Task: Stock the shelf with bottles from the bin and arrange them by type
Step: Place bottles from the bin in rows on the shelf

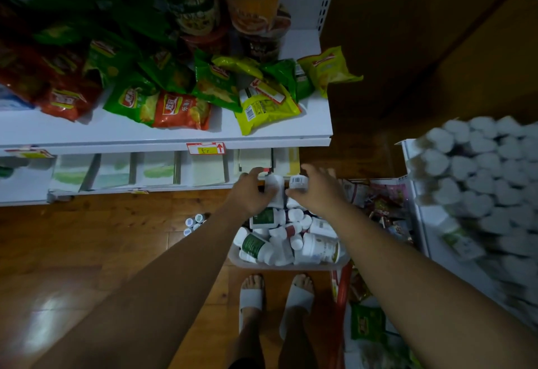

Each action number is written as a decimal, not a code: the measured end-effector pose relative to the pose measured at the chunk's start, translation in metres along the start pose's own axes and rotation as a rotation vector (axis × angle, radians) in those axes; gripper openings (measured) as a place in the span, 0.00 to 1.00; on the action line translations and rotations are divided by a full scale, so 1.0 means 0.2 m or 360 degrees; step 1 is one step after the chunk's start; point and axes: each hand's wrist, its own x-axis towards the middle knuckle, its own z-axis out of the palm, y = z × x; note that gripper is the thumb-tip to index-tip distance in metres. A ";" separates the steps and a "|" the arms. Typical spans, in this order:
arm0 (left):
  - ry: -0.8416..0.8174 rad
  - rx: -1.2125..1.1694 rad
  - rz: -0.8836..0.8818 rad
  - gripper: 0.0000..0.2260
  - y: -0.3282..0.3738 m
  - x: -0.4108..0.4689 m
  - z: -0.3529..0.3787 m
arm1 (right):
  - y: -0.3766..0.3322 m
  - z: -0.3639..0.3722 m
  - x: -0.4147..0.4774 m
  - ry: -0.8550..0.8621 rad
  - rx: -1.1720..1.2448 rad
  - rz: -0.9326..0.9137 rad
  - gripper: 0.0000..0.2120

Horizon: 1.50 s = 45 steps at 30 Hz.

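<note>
A white bin stands on the floor by my feet, full of several white bottles, some with green labels. My left hand grips a white bottle above the bin's far end. Beside it, my right hand holds another white bottle with a barcode label. Both hands hover just in front of the lower shelf. A shelf at the right carries many white-capped bottles.
The upper shelf holds chip bags and cup noodles. Flat packets stand in a row on the lower shelf. A few small bottles lie on the wooden floor. A red basket with snack packs sits right of the bin.
</note>
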 end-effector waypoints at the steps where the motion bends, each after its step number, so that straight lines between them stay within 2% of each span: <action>1: -0.0031 0.0042 -0.0006 0.40 0.02 0.03 0.02 | -0.01 0.03 0.03 -0.0069 -0.0056 0.0035 0.40; 4: -0.0031 0.0147 -0.0007 0.38 0.02 0.11 0.09 | -0.02 0.10 0.08 -0.0180 -0.0211 0.0112 0.37; 7: 0.0004 0.0133 0.0001 0.37 0.02 0.14 0.13 | -0.03 0.14 0.11 -0.0140 -0.0149 0.0173 0.35; 10: 0.0089 0.0041 0.0011 0.29 0.04 0.13 0.14 | -0.03 0.15 0.12 -0.0058 -0.0010 0.0191 0.33; 13: 0.0121 -0.0154 0.0008 0.26 0.06 0.08 0.11 | -0.01 0.15 0.10 0.0088 0.0320 0.0164 0.33; 16: 0.0165 -0.0419 0.0105 0.27 0.11 -0.03 0.01 | -0.04 0.07 0.02 0.0150 0.0840 0.0040 0.33; 21: 0.0269 -0.0926 0.0453 0.25 0.23 -0.34 -0.26 | -0.14 -0.21 -0.19 0.0268 0.1377 -0.0198 0.37; 24: 0.0130 -0.1194 0.0584 0.27 0.38 -0.54 -0.43 | -0.21 -0.42 -0.39 0.0327 0.1689 -0.0256 0.37; 27: -0.0060 -0.1608 0.0674 0.25 0.55 -0.72 -0.56 | -0.29 -0.64 -0.60 0.0329 0.2176 -0.0259 0.28; 29: -0.0279 -0.1907 0.0706 0.25 0.65 -0.82 -0.63 | -0.34 -0.79 -0.76 0.0216 0.2542 -0.0257 0.23; 31: -0.0553 -0.2133 0.0738 0.25 0.73 -0.91 -0.69 | -0.37 -0.91 -0.92 0.0139 0.2709 -0.0249 0.22; 33: -0.0764 -0.2234 0.0791 0.26 0.80 -0.99 -0.74 | -0.38 -1.01 -1.07 0.0117 0.2753 -0.0322 0.22; 36: -0.0915 -0.2289 0.0888 0.27 0.90 -1.14 -0.78 | -0.37 -1.12 -1.29 0.0281 0.2667 -0.0335 0.24; 40: -0.1033 -0.2257 0.0932 0.31 1.01 -1.28 -0.79 | -0.32 -1.20 -1.52 0.0955 0.1741 -0.0237 0.13; 42: -0.1029 -0.2166 0.0935 0.34 1.06 -1.34 -0.78 | -0.30 -1.24 -1.63 0.1014 0.1617 -0.0201 0.07; 45: -0.0942 -0.1961 0.0944 0.27 1.13 -1.42 -0.73 | -0.25 -1.26 -1.77 0.1060 0.1536 -0.0108 0.03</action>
